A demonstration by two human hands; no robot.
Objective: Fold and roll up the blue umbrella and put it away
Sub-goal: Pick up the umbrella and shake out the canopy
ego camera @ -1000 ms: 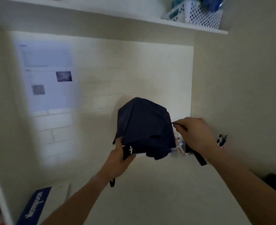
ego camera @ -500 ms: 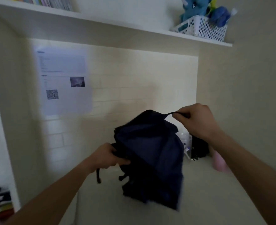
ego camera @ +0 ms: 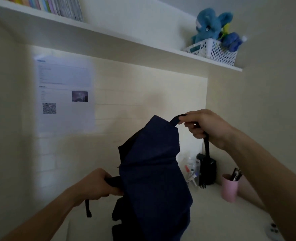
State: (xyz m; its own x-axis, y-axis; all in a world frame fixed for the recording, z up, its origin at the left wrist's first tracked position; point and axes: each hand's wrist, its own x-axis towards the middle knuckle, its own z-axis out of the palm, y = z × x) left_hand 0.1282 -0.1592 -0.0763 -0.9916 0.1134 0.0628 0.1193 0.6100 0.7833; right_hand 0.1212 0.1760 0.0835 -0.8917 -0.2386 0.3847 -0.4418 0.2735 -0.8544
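Desk alcove, blue umbrella [ego camera: 154,180] between hands, left [ego camera: 95,186] gripping handle, right [ego camera: 204,124] pinching strap [ego camera: 176,120]

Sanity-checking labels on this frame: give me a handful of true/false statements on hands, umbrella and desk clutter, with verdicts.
1. The right hand pinches the strap at the top of the blue umbrella. True.
2. The left hand is free, off the umbrella. False: it grips the handle end at the umbrella's left side.
3. The umbrella is rolled tight and strapped. False: its canopy hangs loose and unrolled.
4. A pink cup holding pens stands on the desk to the right. True.
5. The white basket sits on the desk. False: it is up on the shelf, with a blue plush toy in it.
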